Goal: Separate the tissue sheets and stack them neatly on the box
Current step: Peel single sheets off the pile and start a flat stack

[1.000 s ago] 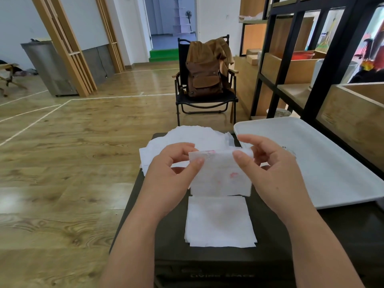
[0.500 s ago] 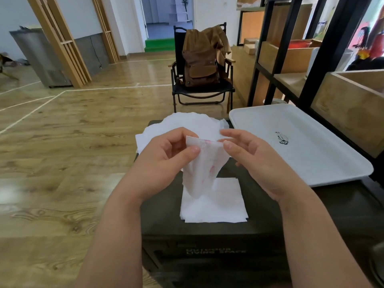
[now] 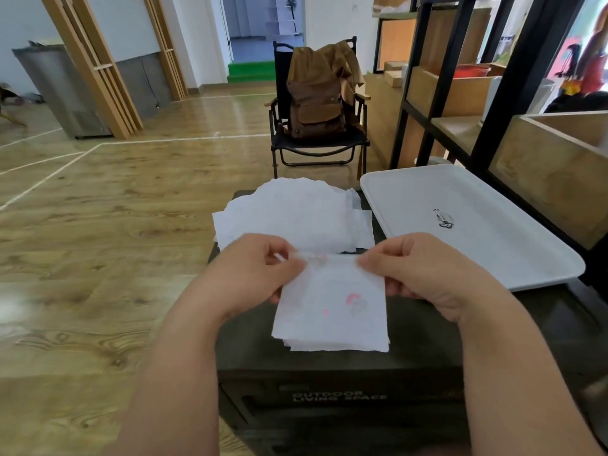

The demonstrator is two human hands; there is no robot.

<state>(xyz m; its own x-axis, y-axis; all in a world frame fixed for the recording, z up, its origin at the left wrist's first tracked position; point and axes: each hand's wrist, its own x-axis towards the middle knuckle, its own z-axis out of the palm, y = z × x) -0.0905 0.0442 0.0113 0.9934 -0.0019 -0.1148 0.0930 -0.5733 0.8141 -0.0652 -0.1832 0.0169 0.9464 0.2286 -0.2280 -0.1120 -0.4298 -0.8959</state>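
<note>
We see left hand and right hand fingers pinching top corners of a tissue sheet, hanging over the neat stack on the dark box; loose pile behind.

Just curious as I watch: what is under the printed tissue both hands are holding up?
Under the held tissue sheet lies a neat stack of tissues on the dark box; only its near edges show. The sheet covers the rest, so their number cannot be told.

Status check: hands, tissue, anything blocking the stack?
Left hand and right hand each pinch a top corner of the tissue sheet. Sheet hangs over the neat stack on the box. Nothing blocking.
</note>
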